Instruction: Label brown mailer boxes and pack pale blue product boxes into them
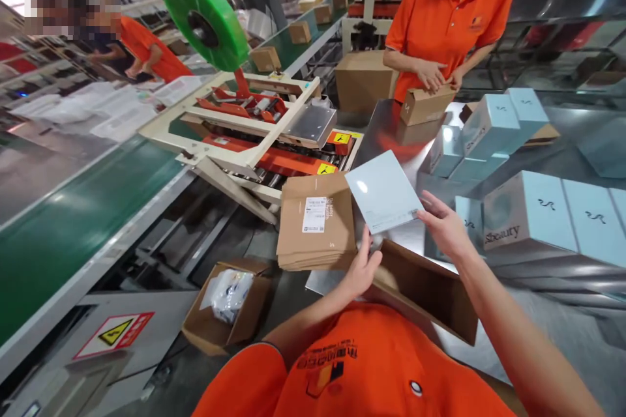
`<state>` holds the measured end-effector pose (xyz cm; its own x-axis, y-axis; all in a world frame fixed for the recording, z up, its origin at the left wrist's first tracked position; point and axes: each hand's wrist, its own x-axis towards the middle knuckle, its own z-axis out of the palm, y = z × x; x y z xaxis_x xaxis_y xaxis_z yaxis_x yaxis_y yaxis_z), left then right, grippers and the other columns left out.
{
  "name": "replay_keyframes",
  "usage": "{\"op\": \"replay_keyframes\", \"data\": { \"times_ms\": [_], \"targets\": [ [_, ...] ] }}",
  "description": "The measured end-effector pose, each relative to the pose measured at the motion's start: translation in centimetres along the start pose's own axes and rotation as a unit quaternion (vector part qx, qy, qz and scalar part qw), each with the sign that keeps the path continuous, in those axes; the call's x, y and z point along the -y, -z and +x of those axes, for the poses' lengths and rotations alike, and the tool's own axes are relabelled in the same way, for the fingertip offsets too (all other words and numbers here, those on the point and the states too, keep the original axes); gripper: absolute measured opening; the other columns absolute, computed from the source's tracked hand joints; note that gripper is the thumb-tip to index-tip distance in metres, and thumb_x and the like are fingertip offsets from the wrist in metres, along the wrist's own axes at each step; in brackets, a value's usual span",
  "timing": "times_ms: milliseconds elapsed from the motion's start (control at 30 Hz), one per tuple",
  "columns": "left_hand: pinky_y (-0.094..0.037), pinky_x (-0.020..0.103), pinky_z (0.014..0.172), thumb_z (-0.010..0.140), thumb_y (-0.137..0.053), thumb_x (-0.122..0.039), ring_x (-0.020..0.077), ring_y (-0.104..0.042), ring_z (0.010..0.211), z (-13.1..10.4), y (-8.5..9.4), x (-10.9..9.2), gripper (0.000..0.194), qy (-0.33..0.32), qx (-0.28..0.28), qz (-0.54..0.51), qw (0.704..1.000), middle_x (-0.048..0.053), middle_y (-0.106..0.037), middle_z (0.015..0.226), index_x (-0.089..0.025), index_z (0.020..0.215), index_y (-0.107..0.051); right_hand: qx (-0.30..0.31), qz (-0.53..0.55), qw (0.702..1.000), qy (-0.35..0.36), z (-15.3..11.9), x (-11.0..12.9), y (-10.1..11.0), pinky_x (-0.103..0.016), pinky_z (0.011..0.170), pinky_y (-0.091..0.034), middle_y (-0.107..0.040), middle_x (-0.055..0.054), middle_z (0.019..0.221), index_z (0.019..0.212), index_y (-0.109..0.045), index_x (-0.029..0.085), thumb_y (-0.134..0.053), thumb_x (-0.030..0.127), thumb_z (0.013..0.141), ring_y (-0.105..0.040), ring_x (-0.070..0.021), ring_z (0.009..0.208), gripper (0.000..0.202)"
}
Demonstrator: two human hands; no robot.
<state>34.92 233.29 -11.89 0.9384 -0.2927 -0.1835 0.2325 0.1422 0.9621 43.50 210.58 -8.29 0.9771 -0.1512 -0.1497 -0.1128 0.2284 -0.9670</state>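
Note:
A light-blue box [384, 192] is held up between my two hands, its smooth pale face toward the camera. My left hand [362, 267] grips its lower-left corner, and my right hand [446, 225] has hold of the lower-right corner. Just below, an open brown carton [425, 287] lies against my front, its dark inside showing. To the left is a stack of flattened cardboard cartons [317, 221] with a white label on top. Light-blue boxes [531, 215] with dark lettering stand on the metal table to the right.
Across the metal table [386, 124], a person [452, 19] in orange handles a brown carton [426, 106]. A taping machine [264, 117] with a green tape roll [203, 19] stands at the left beside a green conveyor [98, 202]. An open carton [227, 306] with plastic bags sits lower left.

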Motion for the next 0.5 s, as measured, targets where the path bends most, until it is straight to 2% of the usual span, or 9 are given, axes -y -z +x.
{"op": "replay_keyframes", "data": {
  "times_ms": [100, 267, 500],
  "targets": [
    [-0.01, 0.041, 0.131, 0.095, -0.058, -0.053, 0.0241, -0.015, 0.159, 0.6, -0.2, 0.0, 0.088, -0.042, 0.02, 0.017, 0.999, 0.003, -0.018, 0.172, -0.03, 0.165, -0.009, -0.008, -0.003, 1.0, 0.027, 0.1, 0.0, 0.5, -0.048, 0.114, -0.047, -0.068, -0.009, 0.134, 0.127, -0.068, 0.024, -0.094, 0.044, 0.059, -0.059, -0.0294, 0.131, 0.076],
    [-0.016, 0.042, 0.129, 0.089, -0.066, -0.054, 0.0275, -0.032, 0.154, 0.9, -0.9, -0.1, 0.095, -0.045, -0.002, 0.0, 0.999, 0.008, -0.027, 0.17, -0.03, 0.164, -0.012, 0.032, -0.012, 0.998, 0.048, -0.7, 0.8, 1.8, -0.048, 0.116, -0.044, -0.07, -0.006, 0.132, 0.121, -0.072, 0.025, -0.093, 0.045, 0.06, -0.061, -0.0285, 0.128, 0.068],
    [-0.02, 0.043, 0.128, 0.089, -0.068, -0.05, 0.0281, -0.036, 0.152, 0.7, -1.6, 0.9, 0.093, -0.061, -0.007, -0.004, 0.998, 0.009, -0.031, 0.168, -0.031, 0.164, -0.016, 0.062, 0.009, 0.997, 0.054, -0.9, 1.3, 2.2, -0.05, 0.119, -0.038, -0.072, -0.005, 0.128, 0.118, -0.074, 0.025, -0.094, 0.044, 0.057, -0.06, -0.0288, 0.128, 0.067]
  ]
}}
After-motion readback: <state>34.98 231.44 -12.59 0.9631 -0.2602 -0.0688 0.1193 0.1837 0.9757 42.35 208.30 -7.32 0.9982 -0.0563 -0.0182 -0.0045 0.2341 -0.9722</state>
